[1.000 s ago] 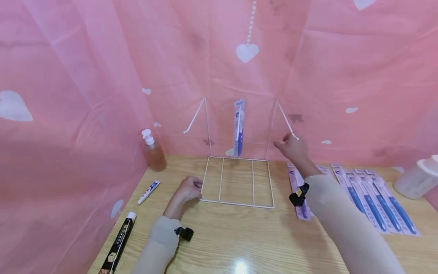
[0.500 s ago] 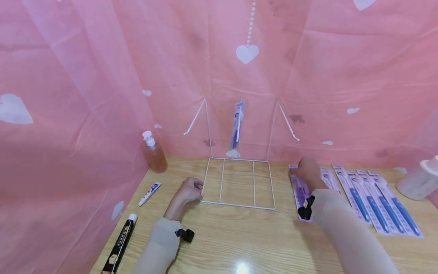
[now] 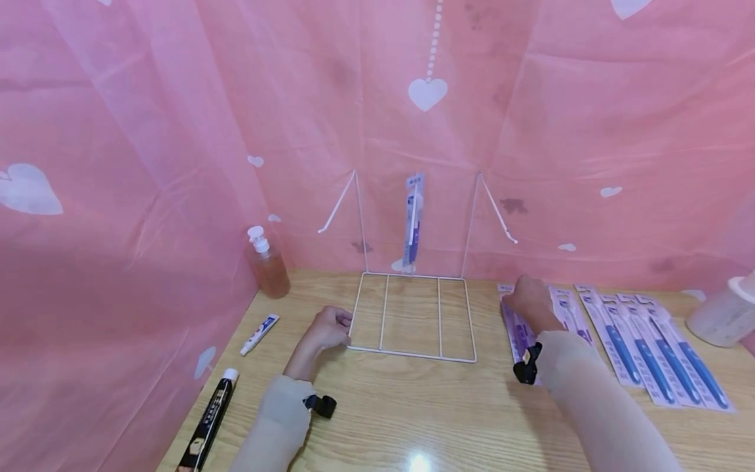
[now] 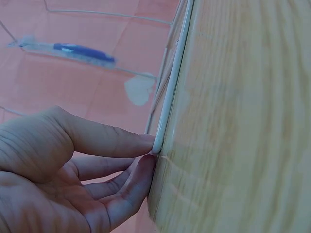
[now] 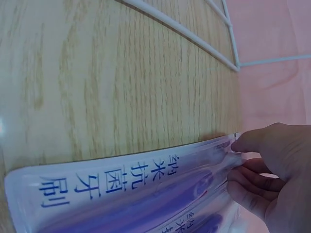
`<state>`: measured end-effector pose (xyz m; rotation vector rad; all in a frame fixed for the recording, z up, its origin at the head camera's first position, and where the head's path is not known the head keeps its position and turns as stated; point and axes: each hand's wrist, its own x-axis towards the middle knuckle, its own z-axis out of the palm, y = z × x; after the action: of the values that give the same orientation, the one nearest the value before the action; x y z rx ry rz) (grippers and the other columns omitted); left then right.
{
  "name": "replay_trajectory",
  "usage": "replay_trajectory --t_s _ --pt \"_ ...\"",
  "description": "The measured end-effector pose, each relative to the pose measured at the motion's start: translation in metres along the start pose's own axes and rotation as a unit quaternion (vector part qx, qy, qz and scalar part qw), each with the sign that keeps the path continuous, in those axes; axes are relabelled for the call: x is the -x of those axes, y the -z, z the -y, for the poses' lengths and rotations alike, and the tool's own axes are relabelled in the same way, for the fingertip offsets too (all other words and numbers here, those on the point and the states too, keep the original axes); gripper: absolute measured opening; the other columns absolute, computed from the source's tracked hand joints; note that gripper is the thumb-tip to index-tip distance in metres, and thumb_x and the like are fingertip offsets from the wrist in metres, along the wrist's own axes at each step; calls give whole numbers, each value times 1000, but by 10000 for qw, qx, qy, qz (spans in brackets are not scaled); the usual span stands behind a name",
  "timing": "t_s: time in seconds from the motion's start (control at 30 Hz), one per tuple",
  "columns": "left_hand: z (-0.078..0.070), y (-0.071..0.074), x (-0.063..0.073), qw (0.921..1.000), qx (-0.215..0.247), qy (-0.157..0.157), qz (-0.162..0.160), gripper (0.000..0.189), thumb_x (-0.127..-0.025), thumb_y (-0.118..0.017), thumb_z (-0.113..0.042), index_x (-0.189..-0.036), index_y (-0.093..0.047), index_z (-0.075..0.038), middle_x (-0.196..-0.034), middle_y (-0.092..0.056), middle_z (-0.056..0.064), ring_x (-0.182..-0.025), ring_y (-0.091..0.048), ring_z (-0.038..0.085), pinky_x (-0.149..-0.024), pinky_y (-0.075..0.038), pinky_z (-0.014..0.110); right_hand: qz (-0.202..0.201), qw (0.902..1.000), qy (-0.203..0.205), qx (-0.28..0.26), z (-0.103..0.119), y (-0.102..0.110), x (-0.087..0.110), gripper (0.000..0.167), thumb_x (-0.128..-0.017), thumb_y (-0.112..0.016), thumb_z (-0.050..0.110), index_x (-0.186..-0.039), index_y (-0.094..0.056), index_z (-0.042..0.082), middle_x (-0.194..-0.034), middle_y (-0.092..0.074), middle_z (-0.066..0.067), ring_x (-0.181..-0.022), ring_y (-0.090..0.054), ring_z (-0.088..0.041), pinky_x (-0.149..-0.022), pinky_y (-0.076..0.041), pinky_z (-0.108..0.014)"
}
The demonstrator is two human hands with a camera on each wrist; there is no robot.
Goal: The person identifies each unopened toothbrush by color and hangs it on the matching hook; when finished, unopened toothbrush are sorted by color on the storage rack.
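A white wire display rack (image 3: 413,355) stands on the wooden table, with three prongs reaching forward from its back. My left hand (image 3: 327,326) pinches its front left corner between thumb and fingers, as the left wrist view shows on the rod (image 4: 171,92). From the middle prong hangs a packaged toothbrush (image 3: 414,226) with a blue-purple handle; the two outer prongs are bare. On the right, my right hand (image 3: 532,305) pinches the top end of a purple packaged toothbrush (image 5: 121,187) lying on the table. Other purple packs (image 3: 567,309) lie partly hidden beside it.
Several blue packaged toothbrushes (image 3: 651,354) lie in a row farther right, before a white container (image 3: 722,314). At left are a pump bottle (image 3: 270,270), a small toothpaste tube (image 3: 259,334) and a black tube (image 3: 208,419). A pink curtain (image 3: 295,98) closes the back and left.
My right hand has come down from beside the right prong to the purple toothbrush packs and now grips one's top end. The hanging toothbrush has swung. My left hand stays at the rack corner.
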<state>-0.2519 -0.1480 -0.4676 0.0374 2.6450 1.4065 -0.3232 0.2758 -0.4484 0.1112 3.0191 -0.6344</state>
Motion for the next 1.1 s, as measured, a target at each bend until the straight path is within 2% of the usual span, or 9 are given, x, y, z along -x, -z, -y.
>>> replay_trajectory --t_s 0.17,0.27,0.47,0.6,0.67,0.77,0.87,1.03,1.1 --pt "0 0 -1 10000 -13 31 10 51 -62 -74 19 -112 -65 10 -94 -63 11 -88 -62 22 -80 -53 34 -148 9996 233 -107 5 3 3 22 -81 -69 13 -86 -59 -5 -73 -58 -13 -61 -54 -26 -54 -44 -35" --pt "0 0 -1 10000 20 81 27 51 -63 -74 18 -112 -65 10 -95 -63 11 -89 -62 23 -81 -53 34 -257 9985 486 18 12 10 7 21 -80 -69 13 -86 -57 -4 -74 -57 -14 -63 -53 -27 -55 -43 -36" --pt "-3 2 2 10000 30 -50 32 48 -64 -72 18 -110 -64 12 -92 -62 12 -86 -63 22 -78 -54 32 -456 9953 828 182 33 24 17 22 -84 -67 14 -72 -51 3 -64 -50 -8 -57 -47 -23 -50 -40 -34" --pt "-3 1 3 10000 26 -27 4 48 -63 -72 19 -111 -64 12 -92 -61 12 -86 -62 23 -79 -54 33 -841 9888 1231 15 49 31 25 28 -83 -67 13 -62 -47 8 -56 -45 -3 -50 -42 -20 -45 -34 -31" --pt "-2 0 2 9999 60 96 -14 50 -63 -73 19 -111 -64 11 -94 -62 12 -88 -62 23 -81 -53 34 -1051 9834 1477 -67 60 36 29 29 -82 -65 13 -61 -46 9 -55 -44 -2 -49 -41 -20 -44 -31 -32" --pt "0 -1 -1 9999 -4 149 -46 51 -63 -74 19 -112 -65 10 -94 -62 11 -88 -61 23 -81 -53 35 -1363 9742 1797 -86 79 43 39 26 -81 -63 12 -63 -45 9 -56 -43 -3 -50 -41 -20 -44 -30 -32" --pt "-1 0 -1 9999 -39 145 -64 51 -63 -75 19 -112 -64 10 -94 -62 11 -87 -61 23 -80 -53 34 -1787 9605 2130 -91 100 48 53 22 -79 -61 8 -65 -44 10 -57 -42 -2 -50 -41 -20 -45 -29 -31" --pt "-3 0 1 9999 27 124 -42 52 -62 -74 20 -112 -64 10 -93 -62 11 -86 -61 23 -79 -53 33 -2692 9169 2945 0 124 49 79 24 -74 -60 2 -61 -41 11 -55 -37 0 -48 -36 -16 -43 -27 -30" --pt "-3 -1 2 9999 36 121 -41 52 -61 -74 20 -111 -65 10 -93 -62 11 -86 -61 22 -79 -53 33 -2852 9050 3156 15 131 50 90 22 -75 -63 2 -63 -45 9 -57 -39 -1 -48 -37 -16 -43 -29 -29"
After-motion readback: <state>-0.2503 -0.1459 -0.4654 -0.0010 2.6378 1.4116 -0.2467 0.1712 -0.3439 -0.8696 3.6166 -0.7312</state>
